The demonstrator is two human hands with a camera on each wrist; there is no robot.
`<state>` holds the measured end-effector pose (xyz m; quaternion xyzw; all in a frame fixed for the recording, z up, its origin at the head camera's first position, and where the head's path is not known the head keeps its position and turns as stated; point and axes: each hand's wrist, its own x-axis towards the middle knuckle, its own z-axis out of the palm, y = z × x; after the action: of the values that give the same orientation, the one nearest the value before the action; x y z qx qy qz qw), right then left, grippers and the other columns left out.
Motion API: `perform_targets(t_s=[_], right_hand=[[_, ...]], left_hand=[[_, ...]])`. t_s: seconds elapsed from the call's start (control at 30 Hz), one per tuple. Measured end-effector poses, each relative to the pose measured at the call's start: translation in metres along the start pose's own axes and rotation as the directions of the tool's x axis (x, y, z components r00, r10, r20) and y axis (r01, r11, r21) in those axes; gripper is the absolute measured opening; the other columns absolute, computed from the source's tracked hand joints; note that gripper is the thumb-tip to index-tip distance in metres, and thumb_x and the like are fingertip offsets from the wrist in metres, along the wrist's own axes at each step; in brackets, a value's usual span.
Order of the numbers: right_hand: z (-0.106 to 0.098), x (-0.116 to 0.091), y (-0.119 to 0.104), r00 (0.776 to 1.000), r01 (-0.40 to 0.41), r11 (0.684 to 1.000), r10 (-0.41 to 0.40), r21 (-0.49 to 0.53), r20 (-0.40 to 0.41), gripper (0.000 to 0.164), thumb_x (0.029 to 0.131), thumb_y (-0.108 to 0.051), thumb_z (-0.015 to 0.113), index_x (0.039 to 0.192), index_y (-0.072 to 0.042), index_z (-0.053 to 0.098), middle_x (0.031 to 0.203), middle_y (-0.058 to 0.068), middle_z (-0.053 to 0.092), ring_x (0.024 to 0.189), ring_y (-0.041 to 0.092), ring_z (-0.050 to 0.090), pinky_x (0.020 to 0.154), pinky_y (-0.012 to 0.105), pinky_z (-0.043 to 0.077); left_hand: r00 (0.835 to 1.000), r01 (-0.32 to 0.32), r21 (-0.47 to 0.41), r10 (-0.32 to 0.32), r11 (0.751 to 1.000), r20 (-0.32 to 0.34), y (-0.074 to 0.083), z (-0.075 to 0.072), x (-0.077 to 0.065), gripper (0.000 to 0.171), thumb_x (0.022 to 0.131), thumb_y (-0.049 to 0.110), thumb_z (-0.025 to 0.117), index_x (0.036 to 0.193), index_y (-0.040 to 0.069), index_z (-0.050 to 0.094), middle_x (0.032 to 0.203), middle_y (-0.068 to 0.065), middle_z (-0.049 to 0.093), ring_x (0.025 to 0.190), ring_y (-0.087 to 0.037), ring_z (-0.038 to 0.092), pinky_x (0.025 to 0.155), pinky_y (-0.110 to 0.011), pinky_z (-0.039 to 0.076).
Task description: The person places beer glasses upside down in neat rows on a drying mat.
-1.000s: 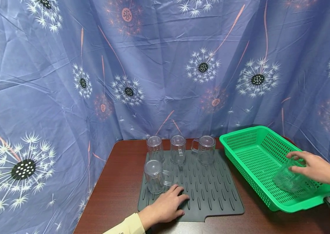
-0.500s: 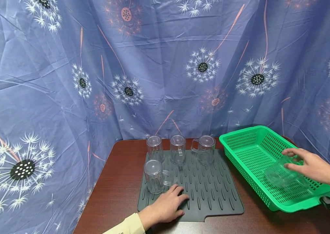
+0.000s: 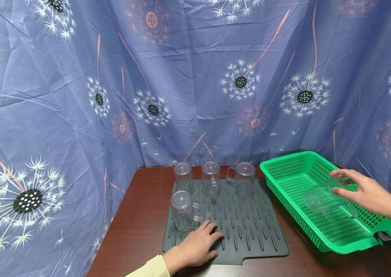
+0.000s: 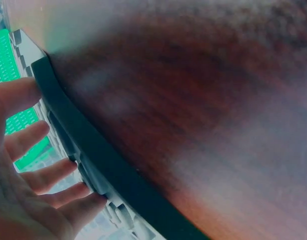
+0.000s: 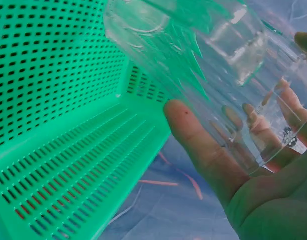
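My right hand [image 3: 368, 194] grips a clear glass mug [image 3: 321, 197] over the green basket [image 3: 287, 168]. The mug lies tilted on its side, its base toward the left and its handle hanging low. In the right wrist view, thumb and fingers wrap the glass mug [image 5: 193, 60] beside the basket wall [image 5: 48, 65]. My left hand [image 3: 199, 244] rests with relaxed fingers on the near left part of a dark grey ribbed mat [image 3: 237, 240]. The left wrist view has its fingertips touching the mat edge [image 4: 101, 145].
Several glass mugs stand upside down on the mat: one front left [image 3: 182, 211], others along the back, at left [image 3: 184, 179], middle [image 3: 211, 179] and right [image 3: 244, 181]. The brown table [image 3: 129, 215] shows around the mat. A blue patterned curtain [image 3: 188, 88] hangs behind.
My right hand has lifted the glass mug and carried it left and upward from the basket's near right part. The left hand stays where it was.
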<state>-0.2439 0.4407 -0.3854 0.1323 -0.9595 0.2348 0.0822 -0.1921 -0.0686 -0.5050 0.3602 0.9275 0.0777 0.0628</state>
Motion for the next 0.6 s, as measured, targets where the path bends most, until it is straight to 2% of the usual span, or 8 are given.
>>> perform_targets(t_s=[0.13, 0.27, 0.33, 0.43, 0.6], right_hand=[[-0.001, -0.001, -0.007, 0.999, -0.013, 0.999, 0.014, 0.030, -0.045, 0.046, 0.096, -0.032, 0.070, 0.135, -0.016, 0.053, 0.130, -0.007, 0.048, 0.097, -0.021, 0.037, 0.064, 0.028, 0.049], [-0.003, -0.004, -0.014, 0.998, -0.006, 0.998, 0.010, 0.062, -0.065, 0.047, 0.096, -0.032, 0.069, 0.138, -0.019, 0.052, 0.126, -0.025, 0.040, 0.100, -0.022, 0.035, 0.063, 0.027, 0.047], [-0.003, -0.004, -0.020, 0.997, -0.007, 0.997, 0.013, 0.073, -0.076, 0.047, 0.096, -0.032, 0.070, 0.138, -0.020, 0.052, 0.125, -0.027, 0.041, 0.102, -0.021, 0.036, 0.063, 0.028, 0.047], [-0.003, -0.003, -0.029, 0.995, 0.000, 0.996, 0.009, 0.087, -0.104, 0.047, 0.096, -0.031, 0.070, 0.138, -0.023, 0.053, 0.125, -0.024, 0.046, 0.103, -0.020, 0.039, 0.064, 0.027, 0.046], [-0.002, -0.003, -0.042, 0.991, 0.044, 0.989, -0.026, 0.138, -0.134, 0.045, 0.097, -0.023, 0.070, 0.139, -0.022, 0.053, 0.130, -0.021, 0.049, 0.107, -0.019, 0.042, 0.070, 0.020, 0.043]], left_hand=[[1.000, -0.018, 0.006, 0.018, 1.000, -0.003, -0.001, 0.000, -0.001, 0.051, 0.094, 0.040, 0.070, 0.142, 0.031, 0.054, 0.150, -0.004, 0.045, 0.142, -0.023, 0.040, 0.085, -0.041, 0.057], [1.000, -0.021, 0.019, 0.021, 1.000, -0.004, 0.002, 0.001, -0.001, 0.051, 0.094, 0.039, 0.070, 0.142, 0.031, 0.054, 0.149, -0.005, 0.046, 0.141, -0.023, 0.041, 0.085, -0.040, 0.057], [1.000, -0.014, 0.028, 0.014, 1.000, -0.004, 0.002, 0.000, -0.001, 0.051, 0.093, 0.039, 0.071, 0.142, 0.031, 0.055, 0.149, -0.005, 0.046, 0.141, -0.024, 0.041, 0.085, -0.040, 0.057], [1.000, -0.006, 0.034, 0.006, 0.999, -0.004, 0.002, -0.001, -0.001, 0.051, 0.093, 0.038, 0.071, 0.141, 0.031, 0.055, 0.149, -0.005, 0.046, 0.141, -0.025, 0.042, 0.087, -0.042, 0.057], [1.000, -0.009, 0.024, 0.009, 1.000, 0.000, 0.001, -0.001, 0.001, 0.051, 0.093, 0.038, 0.071, 0.142, 0.031, 0.055, 0.150, -0.007, 0.045, 0.142, -0.028, 0.042, 0.090, -0.044, 0.056]])
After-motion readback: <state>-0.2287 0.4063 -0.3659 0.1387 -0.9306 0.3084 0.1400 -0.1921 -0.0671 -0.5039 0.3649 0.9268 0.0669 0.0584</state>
